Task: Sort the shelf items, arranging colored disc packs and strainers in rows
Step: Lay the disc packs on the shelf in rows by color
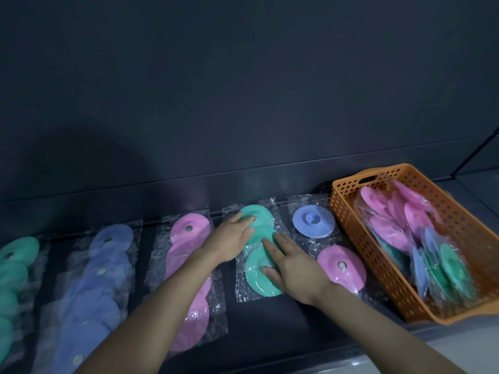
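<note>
Bagged coloured discs lie in rows on a dark shelf (275, 317). In the middle, a row of green disc packs (259, 276) runs front to back. My left hand (229, 238) lies flat on the rear green pack (263, 215), fingers straight. My right hand (293, 268) presses flat on the front green pack. A pink row (189, 230) sits left of my hands, then a blue row (108, 255) and another green row (16, 255). To the right lie a blue pack (313, 221) and a pink pack (343, 265).
An orange perforated basket (348, 209) stands at the right, holding several more pink, blue and green disc packs (421, 238). The shelf's dark back wall rises just behind the rows. A pale front edge runs below my forearms.
</note>
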Action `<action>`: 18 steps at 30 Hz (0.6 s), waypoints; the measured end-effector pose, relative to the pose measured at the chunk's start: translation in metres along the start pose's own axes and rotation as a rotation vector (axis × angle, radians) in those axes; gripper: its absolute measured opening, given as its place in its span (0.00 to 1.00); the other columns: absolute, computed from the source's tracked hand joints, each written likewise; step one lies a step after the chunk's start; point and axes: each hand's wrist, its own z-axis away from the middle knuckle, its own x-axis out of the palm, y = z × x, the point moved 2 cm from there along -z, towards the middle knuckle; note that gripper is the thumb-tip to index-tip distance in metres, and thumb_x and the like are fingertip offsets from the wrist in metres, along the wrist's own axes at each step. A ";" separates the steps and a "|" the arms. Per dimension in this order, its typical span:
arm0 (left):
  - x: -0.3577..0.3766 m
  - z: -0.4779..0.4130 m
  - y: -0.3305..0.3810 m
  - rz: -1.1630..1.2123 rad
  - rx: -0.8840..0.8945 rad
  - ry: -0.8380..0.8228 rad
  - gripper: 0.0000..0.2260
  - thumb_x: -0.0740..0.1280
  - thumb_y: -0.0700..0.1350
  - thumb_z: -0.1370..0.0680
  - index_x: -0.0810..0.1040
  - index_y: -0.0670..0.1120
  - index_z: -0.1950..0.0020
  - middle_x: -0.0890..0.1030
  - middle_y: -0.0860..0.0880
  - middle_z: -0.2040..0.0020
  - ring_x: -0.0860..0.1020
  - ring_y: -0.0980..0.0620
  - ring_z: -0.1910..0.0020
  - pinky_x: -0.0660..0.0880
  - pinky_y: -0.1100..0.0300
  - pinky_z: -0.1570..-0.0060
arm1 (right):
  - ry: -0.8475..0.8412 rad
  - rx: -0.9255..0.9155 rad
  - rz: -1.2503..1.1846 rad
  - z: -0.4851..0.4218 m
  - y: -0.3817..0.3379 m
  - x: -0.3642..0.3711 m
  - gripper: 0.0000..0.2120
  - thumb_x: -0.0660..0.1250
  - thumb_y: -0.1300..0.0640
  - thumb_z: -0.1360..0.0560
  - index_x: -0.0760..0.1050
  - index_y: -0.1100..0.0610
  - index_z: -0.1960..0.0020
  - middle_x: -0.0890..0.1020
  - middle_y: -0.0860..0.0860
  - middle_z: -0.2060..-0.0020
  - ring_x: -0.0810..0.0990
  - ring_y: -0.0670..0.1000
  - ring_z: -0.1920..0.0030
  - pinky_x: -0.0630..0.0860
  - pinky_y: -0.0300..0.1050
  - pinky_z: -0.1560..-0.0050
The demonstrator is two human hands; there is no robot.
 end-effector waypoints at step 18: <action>-0.008 0.027 0.014 -0.112 -0.134 0.289 0.16 0.61 0.30 0.25 0.73 0.41 0.39 0.79 0.42 0.47 0.79 0.46 0.55 0.76 0.57 0.56 | 0.078 -0.072 -0.004 0.020 0.001 -0.008 0.35 0.64 0.41 0.26 0.56 0.51 0.25 0.59 0.51 0.25 0.49 0.53 0.23 0.48 0.43 0.26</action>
